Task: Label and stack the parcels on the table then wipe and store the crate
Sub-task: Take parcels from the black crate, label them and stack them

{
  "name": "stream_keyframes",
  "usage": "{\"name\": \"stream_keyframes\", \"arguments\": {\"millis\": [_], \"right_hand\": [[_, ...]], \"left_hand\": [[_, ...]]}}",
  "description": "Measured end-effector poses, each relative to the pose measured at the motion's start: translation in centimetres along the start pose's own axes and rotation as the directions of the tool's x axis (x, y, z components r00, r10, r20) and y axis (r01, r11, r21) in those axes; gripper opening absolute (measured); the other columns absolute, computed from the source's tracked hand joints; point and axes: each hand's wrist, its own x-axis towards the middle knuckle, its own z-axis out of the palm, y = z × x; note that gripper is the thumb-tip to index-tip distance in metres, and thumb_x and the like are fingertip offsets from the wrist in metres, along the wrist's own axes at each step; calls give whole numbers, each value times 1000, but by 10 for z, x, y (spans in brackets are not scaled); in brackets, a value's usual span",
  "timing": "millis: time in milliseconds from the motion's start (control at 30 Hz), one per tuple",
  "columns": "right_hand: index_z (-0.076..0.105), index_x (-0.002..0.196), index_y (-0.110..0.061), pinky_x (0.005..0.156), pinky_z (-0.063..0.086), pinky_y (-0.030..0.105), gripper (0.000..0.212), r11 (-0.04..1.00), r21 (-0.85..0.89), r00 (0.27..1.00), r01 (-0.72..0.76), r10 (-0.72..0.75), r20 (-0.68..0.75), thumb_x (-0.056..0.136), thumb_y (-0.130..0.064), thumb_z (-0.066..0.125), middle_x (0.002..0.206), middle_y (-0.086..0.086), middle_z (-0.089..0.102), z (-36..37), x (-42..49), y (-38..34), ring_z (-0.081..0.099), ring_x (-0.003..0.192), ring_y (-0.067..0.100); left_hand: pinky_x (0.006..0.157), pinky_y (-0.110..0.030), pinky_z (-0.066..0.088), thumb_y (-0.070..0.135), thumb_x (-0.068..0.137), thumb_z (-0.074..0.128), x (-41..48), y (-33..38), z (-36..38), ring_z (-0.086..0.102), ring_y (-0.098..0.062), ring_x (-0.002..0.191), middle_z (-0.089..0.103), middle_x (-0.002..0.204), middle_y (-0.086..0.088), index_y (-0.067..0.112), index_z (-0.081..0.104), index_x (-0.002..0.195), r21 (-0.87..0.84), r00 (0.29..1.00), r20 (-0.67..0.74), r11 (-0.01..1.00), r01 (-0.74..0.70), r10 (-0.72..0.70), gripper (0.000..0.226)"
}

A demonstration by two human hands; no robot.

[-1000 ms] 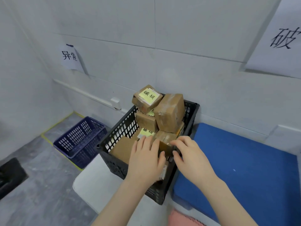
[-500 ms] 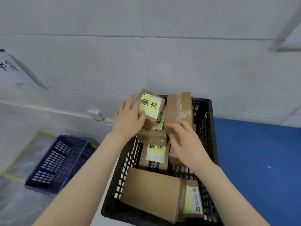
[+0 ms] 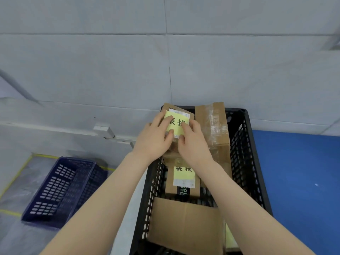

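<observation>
A black slotted crate [image 3: 244, 162] on the table holds several brown cardboard parcels. The top parcel [image 3: 181, 114] at the crate's far left carries a yellow label with black characters. My left hand [image 3: 154, 138] grips its left side with the thumb on the label. My right hand [image 3: 193, 142] holds its near right side, fingertips on the label. To the right a tall taped parcel [image 3: 213, 129] stands upright. Lower down lies another yellow-labelled parcel [image 3: 184, 178], and a large plain parcel [image 3: 185, 227] fills the near end.
A blue mat [image 3: 298, 181] covers the table right of the crate. A dark blue basket [image 3: 62, 190] sits on the grey floor at the left, beside yellow floor tape. A white wall stands close behind the crate, with a cable duct [image 3: 103, 130] running along it.
Both hands have moved from the near rim of the crate up to the top labelled parcel and now hold it. The view has tilted down over the crate.
</observation>
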Motion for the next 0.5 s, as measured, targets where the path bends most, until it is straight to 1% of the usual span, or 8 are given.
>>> {"name": "stream_keyframes", "arguments": {"millis": [100,167,233,300,367,433,500], "right_hand": [[39,144,-10,103,32,25,49,997,55,999,-45,45,0,96,-16,46,152,8,26,2,0,-2,37,134,24],[42,143,-11,107,32,29,49,998,61,999,-31,32,-10,94,-17,48,150,6,30,1,-4,-4,36,134,24],[45,141,-12,109,29,30,48,998,62,1000,-2,3,-20,94,-17,49,147,4,34,-2,-13,-6,34,134,24],[49,138,-13,107,25,24,46,997,74,999,31,-28,-47,93,-17,52,143,1,38,-7,-24,-8,32,132,22],[53,135,-13,108,26,22,44,993,78,993,84,-77,-88,91,-15,53,138,-1,41,-14,-36,-12,33,130,18],[56,132,-12,109,28,23,41,986,78,982,147,-136,-128,90,-13,54,136,-1,43,-24,-50,-16,35,129,15],[59,129,-11,107,23,14,40,979,65,969,193,-180,-170,89,-10,55,135,-1,45,-36,-64,-18,36,128,13]], "left_hand": [[96,-38,37,28,96,39,-5,5,0,46,-35,119,19,157,0,19,37,142,-28,999,-28,999,20,-21,46],[99,-38,36,25,97,38,-12,9,-2,44,-32,124,19,157,-2,18,37,142,-48,999,-43,998,31,-33,45],[102,-36,32,23,98,37,-23,13,-4,40,-27,129,20,157,-2,17,39,142,-77,997,-60,996,33,-38,44],[105,-36,33,24,99,36,-38,17,-7,38,-24,132,20,157,1,19,39,142,-140,995,-79,989,50,-62,44],[105,-41,37,25,99,36,-55,23,-11,36,-21,134,20,157,5,22,39,142,-206,989,-116,976,66,-91,44],[102,-45,41,26,98,37,-73,34,-14,35,-19,134,21,156,9,25,39,142,-260,978,-163,962,84,-129,43],[101,-45,42,28,98,36,-89,51,-15,34,-16,136,21,156,11,27,39,141,-288,965,-214,954,87,-153,43]]}}
